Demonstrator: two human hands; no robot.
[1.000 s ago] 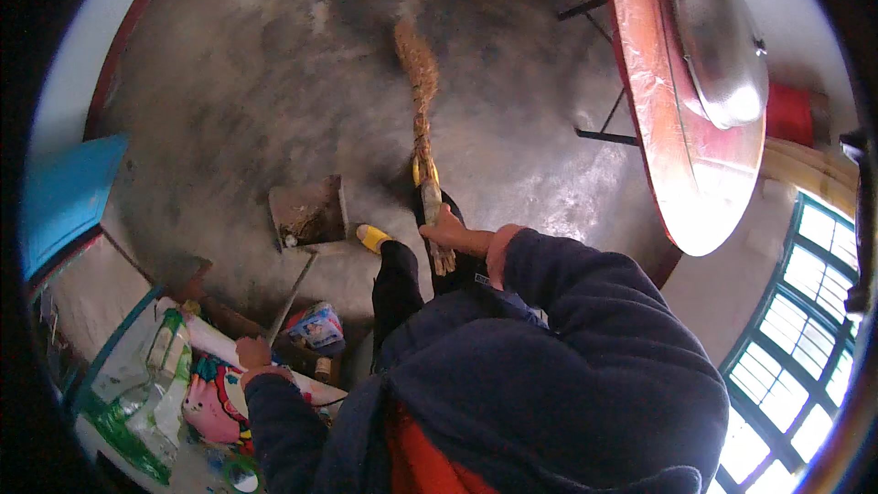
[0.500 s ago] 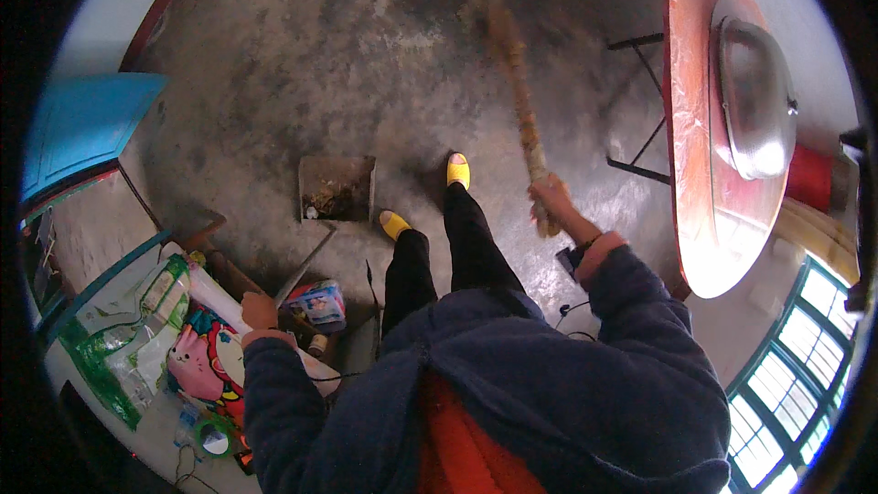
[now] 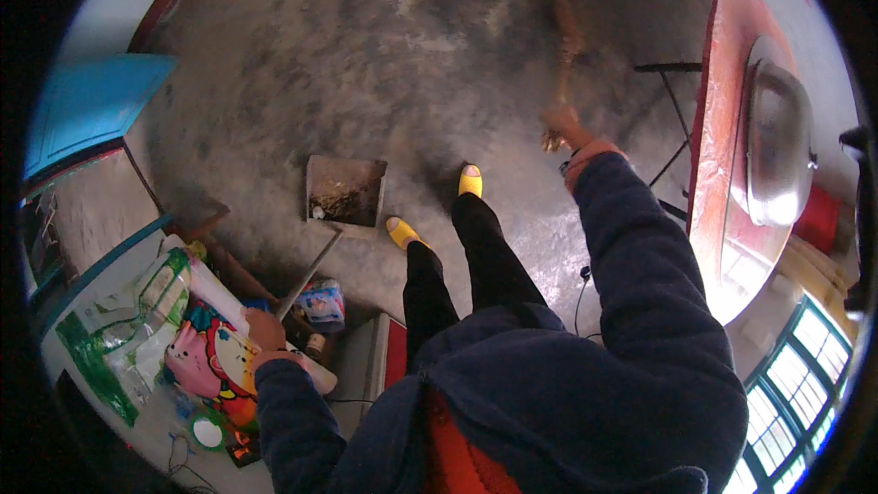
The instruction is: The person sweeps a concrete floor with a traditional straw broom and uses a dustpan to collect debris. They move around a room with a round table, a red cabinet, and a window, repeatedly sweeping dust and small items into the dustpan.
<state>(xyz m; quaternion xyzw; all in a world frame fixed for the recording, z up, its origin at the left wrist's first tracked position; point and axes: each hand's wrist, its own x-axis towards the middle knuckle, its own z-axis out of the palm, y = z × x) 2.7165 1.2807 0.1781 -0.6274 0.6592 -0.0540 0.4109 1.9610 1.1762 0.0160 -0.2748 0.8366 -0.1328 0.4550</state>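
Note:
My left hand is closed round the long handle of a dustpan. The square dustpan pan rests on the concrete floor left of my feet, with brownish debris and a small white scrap inside. Out to the right, my right hand grips a broom by its stick, which reaches away over the floor. Motion smears the broom's far end, so its bristles cannot be made out.
A red round tabletop stands on edge at right, with dark folding legs. Left are a blue panel and a surface piled with bags and a pink cartoon-printed item. A colourful package lies below the handle.
My right hand and the broom have swung right and farther away from me. My left hand still holds the dustpan, which stays left of my feet. The whole view has shifted slightly.

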